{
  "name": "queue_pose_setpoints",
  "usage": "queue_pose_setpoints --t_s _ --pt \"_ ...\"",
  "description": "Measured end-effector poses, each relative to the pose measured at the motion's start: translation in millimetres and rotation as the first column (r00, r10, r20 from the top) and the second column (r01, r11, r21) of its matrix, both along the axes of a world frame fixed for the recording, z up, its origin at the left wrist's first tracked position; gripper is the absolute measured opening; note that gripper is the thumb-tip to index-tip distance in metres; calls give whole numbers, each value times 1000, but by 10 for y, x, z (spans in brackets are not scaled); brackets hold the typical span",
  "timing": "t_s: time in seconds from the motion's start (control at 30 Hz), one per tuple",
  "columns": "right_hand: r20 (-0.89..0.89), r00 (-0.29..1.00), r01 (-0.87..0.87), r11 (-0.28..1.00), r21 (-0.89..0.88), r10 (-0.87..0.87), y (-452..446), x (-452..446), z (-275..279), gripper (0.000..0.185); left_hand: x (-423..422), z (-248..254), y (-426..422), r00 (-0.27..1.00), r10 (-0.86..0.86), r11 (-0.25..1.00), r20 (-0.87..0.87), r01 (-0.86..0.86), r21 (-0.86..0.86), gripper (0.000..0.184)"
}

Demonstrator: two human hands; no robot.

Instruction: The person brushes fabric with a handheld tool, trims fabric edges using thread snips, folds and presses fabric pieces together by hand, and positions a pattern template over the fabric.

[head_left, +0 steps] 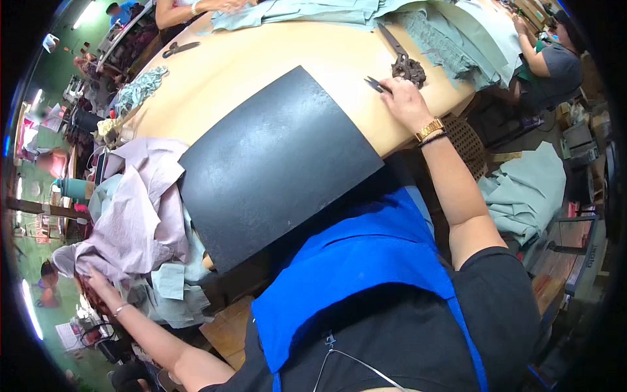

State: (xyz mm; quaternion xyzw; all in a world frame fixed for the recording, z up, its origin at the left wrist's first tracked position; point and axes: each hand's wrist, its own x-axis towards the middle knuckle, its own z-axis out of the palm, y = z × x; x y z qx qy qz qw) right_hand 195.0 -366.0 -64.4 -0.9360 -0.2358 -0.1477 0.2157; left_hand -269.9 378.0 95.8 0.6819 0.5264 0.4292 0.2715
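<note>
My right hand (406, 103) rests at the table's right side, fingers closed around small dark thread snips (374, 84) whose tips point left. Just beyond it lie large scissors (392, 43) with dark wrapping bunched around the handles (409, 69). Out at the far left, my left hand (99, 289) is closed on the lower edge of a pale lavender cloth (147, 202); its fingertips are partly hidden. Between my hands, a black rectangular mat (281, 170) lies on the table, its near edge towards my blue apron (359, 261).
The tan table (241, 59) carries pale green fabric stacks (300, 14) at the back and small scissors (179, 49) at the left. Green scraps (140, 88) lie by the left edge. A person (552, 62) sits at right, near a green cloth pile (529, 189). Another person's arm (183, 12) reaches in at the back.
</note>
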Motion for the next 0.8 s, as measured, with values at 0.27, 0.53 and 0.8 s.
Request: queue_pose_setpoints --t_s 0.27,0.53,0.8 --pt "73 995 -68 998 -2 68 169 -325 256 33 852 -969 -2732 777 -583 629 -237 616 473 10" --pt "-148 806 -589 754 -293 573 816 -1543 390 86 963 -1293 -3677 348 -508 542 -788 840 22 76" --pt "-111 388 -909 360 -209 915 1993 -1932 185 88 1089 -1308 -3677 415 -713 553 -565 829 -89 96"
